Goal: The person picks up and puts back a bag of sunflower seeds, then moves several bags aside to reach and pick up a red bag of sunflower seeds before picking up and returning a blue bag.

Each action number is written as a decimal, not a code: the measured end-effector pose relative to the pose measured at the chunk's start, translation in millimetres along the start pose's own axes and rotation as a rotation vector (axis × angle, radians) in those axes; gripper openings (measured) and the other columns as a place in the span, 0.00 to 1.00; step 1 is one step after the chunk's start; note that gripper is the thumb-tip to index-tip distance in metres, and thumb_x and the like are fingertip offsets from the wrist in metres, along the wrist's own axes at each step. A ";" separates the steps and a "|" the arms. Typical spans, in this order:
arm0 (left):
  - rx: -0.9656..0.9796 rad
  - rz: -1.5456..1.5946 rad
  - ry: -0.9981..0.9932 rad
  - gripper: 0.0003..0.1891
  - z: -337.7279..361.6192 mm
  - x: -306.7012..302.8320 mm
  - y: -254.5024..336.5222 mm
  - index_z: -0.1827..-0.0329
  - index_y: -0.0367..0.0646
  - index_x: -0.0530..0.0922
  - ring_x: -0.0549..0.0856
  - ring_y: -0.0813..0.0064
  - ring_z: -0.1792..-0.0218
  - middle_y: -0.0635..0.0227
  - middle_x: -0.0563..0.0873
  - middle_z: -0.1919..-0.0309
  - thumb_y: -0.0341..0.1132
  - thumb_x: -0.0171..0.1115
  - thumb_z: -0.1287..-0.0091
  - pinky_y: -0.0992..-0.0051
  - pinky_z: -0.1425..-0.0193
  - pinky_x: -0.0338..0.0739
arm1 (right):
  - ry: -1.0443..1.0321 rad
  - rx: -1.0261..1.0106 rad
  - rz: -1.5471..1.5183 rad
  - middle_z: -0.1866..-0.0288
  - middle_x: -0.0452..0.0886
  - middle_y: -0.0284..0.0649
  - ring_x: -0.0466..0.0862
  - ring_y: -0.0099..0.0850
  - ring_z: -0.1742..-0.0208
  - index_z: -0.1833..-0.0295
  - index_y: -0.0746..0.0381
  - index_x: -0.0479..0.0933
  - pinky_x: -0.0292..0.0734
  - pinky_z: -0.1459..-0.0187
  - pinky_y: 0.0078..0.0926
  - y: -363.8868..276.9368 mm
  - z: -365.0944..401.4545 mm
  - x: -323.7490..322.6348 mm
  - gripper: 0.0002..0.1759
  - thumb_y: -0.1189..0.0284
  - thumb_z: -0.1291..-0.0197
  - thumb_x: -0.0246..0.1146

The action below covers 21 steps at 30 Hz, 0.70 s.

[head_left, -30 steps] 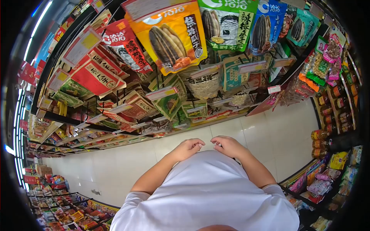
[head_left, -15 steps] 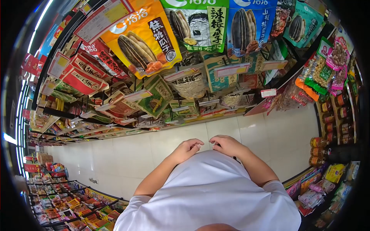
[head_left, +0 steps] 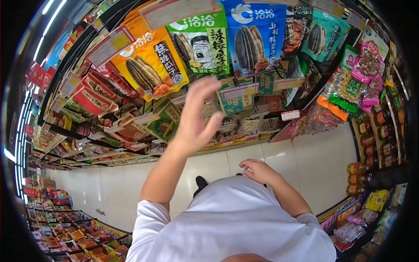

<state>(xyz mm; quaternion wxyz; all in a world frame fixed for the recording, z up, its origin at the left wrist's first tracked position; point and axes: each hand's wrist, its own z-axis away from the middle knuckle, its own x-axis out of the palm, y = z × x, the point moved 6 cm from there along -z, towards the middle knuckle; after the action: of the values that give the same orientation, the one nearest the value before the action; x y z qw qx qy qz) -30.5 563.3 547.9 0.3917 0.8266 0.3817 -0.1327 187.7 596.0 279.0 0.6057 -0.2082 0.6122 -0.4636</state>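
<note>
My left hand [head_left: 197,118] is raised in front of the snack rack, open, with fingers and thumb apart and nothing in it. Its blurred fingertips overlap the space just below a green bag of sunflower seeds [head_left: 218,48]. To the left of that hangs a yellow bag of sunflower seeds [head_left: 150,67], and to the right a blue one [head_left: 249,43]. Close to the front of the white shirt [head_left: 244,218], my right hand [head_left: 259,171] stays low, its fingers loosely bent and apart, holding nothing.
Lower hooks carry more packets behind price tags [head_left: 240,91]. Bags of nuts [head_left: 349,83] hang at the right end, near shelves of jars [head_left: 357,179]. Packaged snacks [head_left: 78,231] fill a display at lower left. Pale floor tiles [head_left: 131,183] run between the displays.
My left hand has risen from the waist up to the rack, its fingers spreading. My right hand remains by the shirt. The view has shifted slightly, and a dark shoe now shows.
</note>
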 end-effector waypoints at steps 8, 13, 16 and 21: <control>0.130 -0.792 0.323 0.60 -101.8 7.0 -2.1 0.13 0.54 0.53 0.51 0.27 0.19 0.32 0.48 0.19 0.44 0.84 0.47 0.39 0.18 0.55 | 0.071 0.018 -0.046 0.43 0.87 0.49 0.88 0.43 0.45 0.40 0.63 0.81 0.82 0.40 0.42 12.6 18.3 -6.5 0.18 0.68 0.33 0.65; 0.020 -0.584 0.372 0.51 -100.9 -2.2 -31.9 0.15 0.41 0.53 0.54 0.32 0.18 0.33 0.52 0.20 0.34 0.76 0.39 0.46 0.17 0.57 | 0.111 0.016 -0.093 0.43 0.87 0.48 0.88 0.43 0.44 0.40 0.62 0.81 0.81 0.39 0.41 20.4 24.0 -8.9 0.18 0.67 0.32 0.65; 0.112 -0.552 0.380 0.45 -96.4 -14.2 -39.1 0.13 0.45 0.49 0.60 0.47 0.18 0.48 0.49 0.16 0.21 0.63 0.31 0.57 0.19 0.65 | 0.129 0.010 -0.117 0.43 0.87 0.48 0.88 0.43 0.44 0.40 0.62 0.81 0.81 0.39 0.41 22.0 26.6 -17.2 0.18 0.67 0.32 0.65; 0.066 -0.326 0.366 0.40 -93.2 -23.8 -55.8 0.16 0.35 0.55 0.64 0.41 0.20 0.42 0.62 0.21 0.14 0.54 0.35 0.56 0.16 0.57 | 0.157 -0.027 -0.118 0.44 0.87 0.47 0.89 0.42 0.46 0.41 0.62 0.81 0.82 0.41 0.41 20.3 23.6 -25.9 0.17 0.68 0.32 0.66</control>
<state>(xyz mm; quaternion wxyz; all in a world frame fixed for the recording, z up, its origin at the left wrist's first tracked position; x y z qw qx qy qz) -94.9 643.0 591.1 0.2623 0.7768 0.5700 -0.0543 220.7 619.6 280.4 0.5246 -0.2152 0.6505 -0.5052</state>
